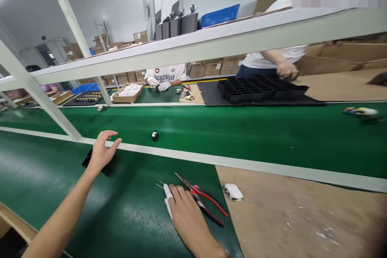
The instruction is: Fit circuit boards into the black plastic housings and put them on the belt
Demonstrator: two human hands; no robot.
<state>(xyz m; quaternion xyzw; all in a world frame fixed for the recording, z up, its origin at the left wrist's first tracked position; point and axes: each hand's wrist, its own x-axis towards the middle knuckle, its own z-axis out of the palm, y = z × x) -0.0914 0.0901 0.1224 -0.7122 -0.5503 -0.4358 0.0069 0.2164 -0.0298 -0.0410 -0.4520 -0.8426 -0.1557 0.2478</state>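
Observation:
My left hand (103, 151) is raised at the belt's near rail with thumb and fingers apart, holding nothing. Partly hidden beneath it are black plastic pieces (87, 158) on the green bench. My right hand (186, 211) rests low over the bench, white covers on its thumb and index finger. Two thin metal tips, seemingly of tweezers (159, 184), stick out from those fingers. Touching or just beside this hand lie red-and-black handled pliers (198, 193). A small black case with a white top (155, 136) sits on the green conveyor belt (229, 129), right of my left hand.
A circuit board with a white covering (233, 192) lies on brown board (287, 217) at right. A white rail (193, 156) edges the belt; a shelf beam (193, 54) crosses above. Opposite, co-workers handle parts beside a black tray (260, 88) and a carton of white pieces (128, 92).

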